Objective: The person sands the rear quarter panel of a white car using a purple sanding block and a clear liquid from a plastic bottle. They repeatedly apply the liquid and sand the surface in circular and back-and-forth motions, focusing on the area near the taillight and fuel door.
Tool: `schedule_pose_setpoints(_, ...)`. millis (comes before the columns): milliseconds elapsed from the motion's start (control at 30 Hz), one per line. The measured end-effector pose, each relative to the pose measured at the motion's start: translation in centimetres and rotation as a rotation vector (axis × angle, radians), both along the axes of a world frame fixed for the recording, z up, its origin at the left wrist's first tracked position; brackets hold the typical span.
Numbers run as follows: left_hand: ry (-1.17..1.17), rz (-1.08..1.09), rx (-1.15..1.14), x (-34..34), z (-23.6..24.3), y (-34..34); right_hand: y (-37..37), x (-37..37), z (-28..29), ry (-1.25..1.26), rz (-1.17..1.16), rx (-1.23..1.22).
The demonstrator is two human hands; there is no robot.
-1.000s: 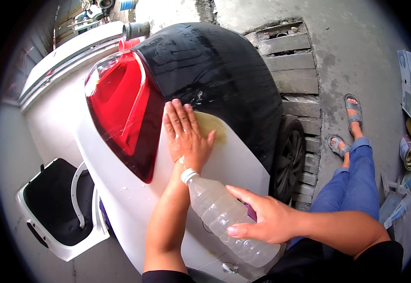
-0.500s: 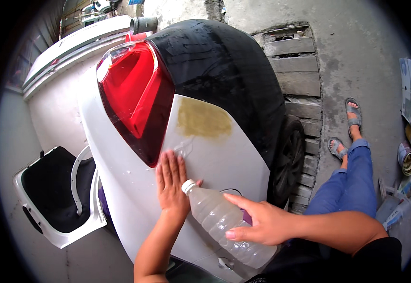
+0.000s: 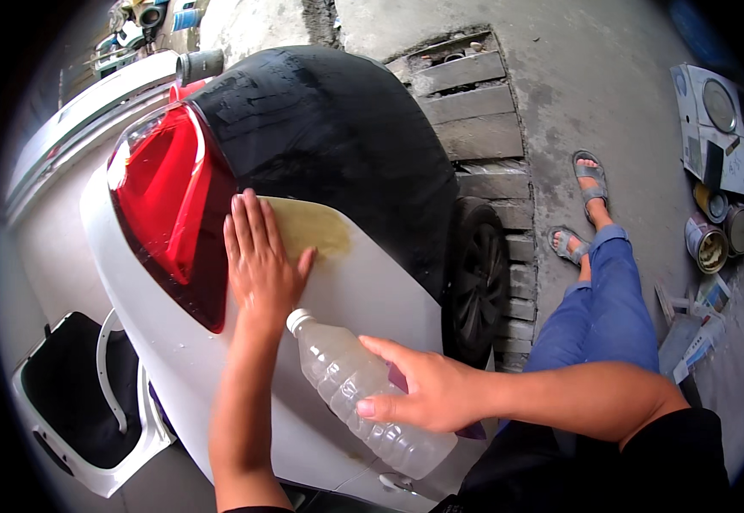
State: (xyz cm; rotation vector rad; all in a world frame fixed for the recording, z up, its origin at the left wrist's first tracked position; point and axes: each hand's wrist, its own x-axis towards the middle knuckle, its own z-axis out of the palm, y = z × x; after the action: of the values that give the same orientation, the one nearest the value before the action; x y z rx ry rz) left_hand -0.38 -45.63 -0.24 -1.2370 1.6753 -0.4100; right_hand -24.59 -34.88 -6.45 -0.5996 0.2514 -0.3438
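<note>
My left hand lies flat with fingers stretched on the white rear panel of a car. Its fingers rest between the red tail light and a rubbed tan patch, with the fingertips near the black bumper. My right hand grips a clear ribbed plastic bottle with a white cap. The bottle is tilted, its cap end close to my left wrist. Something purple shows beside my right fingers; its kind is unclear.
A dark car wheel stands beside a slatted drain cover. My legs in blue trousers and grey sandals are on the right. Beyond are open cans and a white box. A white car part with a black inside sits left.
My left hand has slid up the panel from below the tan patch to its left edge. The bottle stays in my right hand. The whole view has shifted, with the car now further left.
</note>
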Motion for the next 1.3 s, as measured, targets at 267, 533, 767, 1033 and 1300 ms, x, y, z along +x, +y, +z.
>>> schedule_pose_setpoints(267,-0.098,0.026,0.053,-0.9,-2.4,-1.0,0.9,-2.4,-3.4,0.098,0.097,0.031)
schedule_pose_setpoints(533,-0.086,-0.015,0.041,-1.2,-2.8,-0.6,3.7,-2.6,-4.8,0.185,0.095,0.005)
schedule_pose_setpoints(767,0.001,0.028,0.279,-1.4,-8.8,5.8,5.7,-2.5,-5.7,0.207,0.065,0.021)
schedule_pose_setpoints(1033,-0.053,-0.243,0.498,-1.5,-9.3,14.2,7.7,-3.7,-6.3,0.230,0.138,0.077)
schedule_pose_setpoints(1300,0.090,0.008,0.088,-0.9,-2.2,10.0,7.7,-4.1,-5.6,0.147,0.103,0.005)
